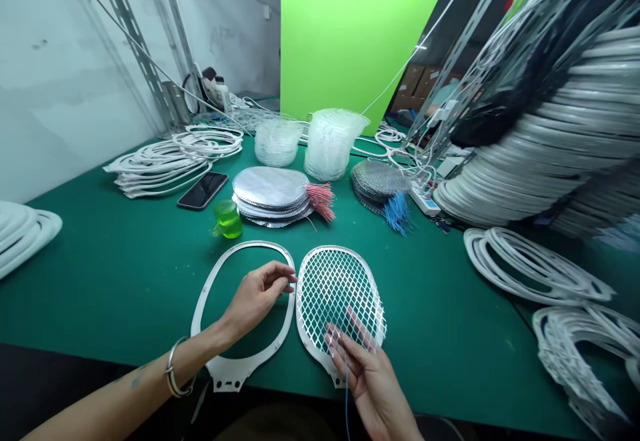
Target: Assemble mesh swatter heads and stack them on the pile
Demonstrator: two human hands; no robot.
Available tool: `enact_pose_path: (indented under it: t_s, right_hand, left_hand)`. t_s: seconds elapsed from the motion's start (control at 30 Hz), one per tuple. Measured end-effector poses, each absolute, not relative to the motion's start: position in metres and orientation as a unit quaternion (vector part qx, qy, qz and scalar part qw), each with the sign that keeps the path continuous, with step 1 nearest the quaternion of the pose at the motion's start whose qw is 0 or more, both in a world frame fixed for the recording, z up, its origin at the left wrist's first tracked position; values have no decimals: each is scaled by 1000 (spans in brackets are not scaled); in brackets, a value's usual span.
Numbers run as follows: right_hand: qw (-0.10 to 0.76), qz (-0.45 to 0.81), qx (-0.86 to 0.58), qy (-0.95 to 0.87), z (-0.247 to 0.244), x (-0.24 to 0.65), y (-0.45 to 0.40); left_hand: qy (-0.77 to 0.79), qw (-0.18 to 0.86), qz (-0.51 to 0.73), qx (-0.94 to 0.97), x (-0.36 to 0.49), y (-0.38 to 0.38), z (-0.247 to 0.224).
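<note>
Two white oval racket frames lie side by side near the table's front edge. Over the left frame (200, 308), which has no mesh inside, is my left hand (260, 294), its fingers bent and their tips at the frame's right rim; whether anything is pinched is too small to tell. The right frame (305, 334) carries a white diamond mesh (335, 288). My right hand (367, 374) is at the mesh's lower right, palm up, fingers curled around its edge. A thin blue wire (347, 401) hangs down by that hand.
Behind the frames are a green jar (227, 219), a phone (203, 191), a silver mesh stack (273, 188) with red wires, and a dark mesh stack (380, 178) with blue wires. White rings (540, 268) lie right; a large stack (550, 141) leans there.
</note>
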State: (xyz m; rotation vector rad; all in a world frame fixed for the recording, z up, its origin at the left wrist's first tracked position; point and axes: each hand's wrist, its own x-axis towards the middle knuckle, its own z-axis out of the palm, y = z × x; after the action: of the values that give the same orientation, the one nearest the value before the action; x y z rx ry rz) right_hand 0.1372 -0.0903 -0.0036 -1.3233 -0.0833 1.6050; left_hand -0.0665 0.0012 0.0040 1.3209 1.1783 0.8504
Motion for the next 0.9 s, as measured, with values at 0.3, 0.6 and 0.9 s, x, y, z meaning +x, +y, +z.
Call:
enact_pose_path:
  t_s: [0.3,0.6,0.9]
  right_hand:
    - [503,648,-571,-28,-9,139,-85]
    - [511,645,-567,-28,-8,139,-79]
    - [502,634,-588,-9,-21,138,-72]
  left_hand:
    - [500,531,333,597,-66,-3,-1]
    - [476,395,282,733,-45,0,-2]
    - [379,234,199,873,-23,5,-13]
